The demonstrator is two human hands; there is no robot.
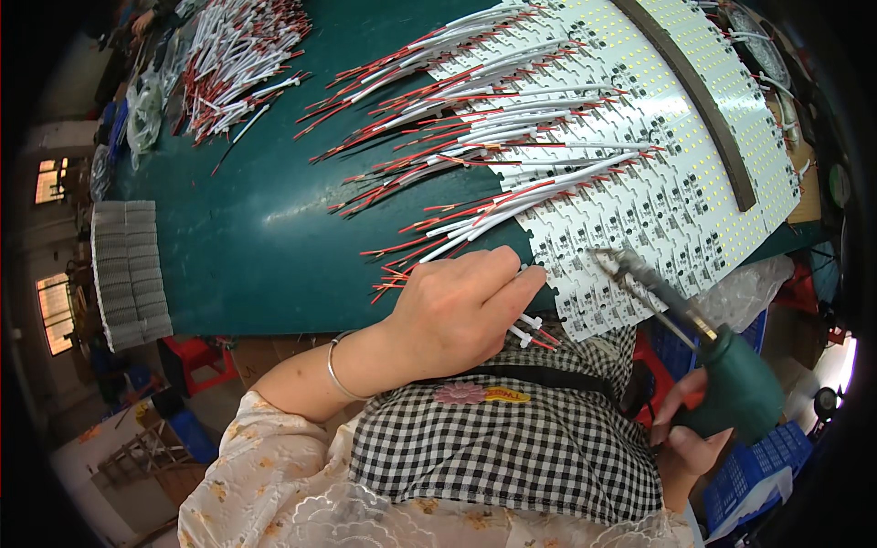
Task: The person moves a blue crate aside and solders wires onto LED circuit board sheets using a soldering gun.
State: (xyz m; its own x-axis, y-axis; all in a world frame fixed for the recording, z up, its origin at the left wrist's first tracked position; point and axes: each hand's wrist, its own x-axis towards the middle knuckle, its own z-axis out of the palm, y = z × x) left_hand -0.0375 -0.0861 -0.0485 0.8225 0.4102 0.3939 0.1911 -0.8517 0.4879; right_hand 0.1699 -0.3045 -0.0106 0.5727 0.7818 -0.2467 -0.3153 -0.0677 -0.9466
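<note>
My left hand [470,301] is closed round a bundle of short white-sheathed wires [393,279]. Red stripped ends stick out on its left, and a few more ends show below its fingers; the middle of the bundle is hidden in the palm. Low on the right, my right hand [687,434] grips a green soldering gun [731,388]. Its dark tip reaches up and left, over the near part of a white LED circuit board panel [630,237]. Several rows of wires [557,187] lie across that panel, their red ends pointing left.
A dark bar [699,96] lies across the boards. A heap of loose wires [242,64] sits at the far left of the green table [265,274], whose left end carries a grey ribbed block [130,269]. Blue crates [754,475] and a red stool [196,363] stand below table height.
</note>
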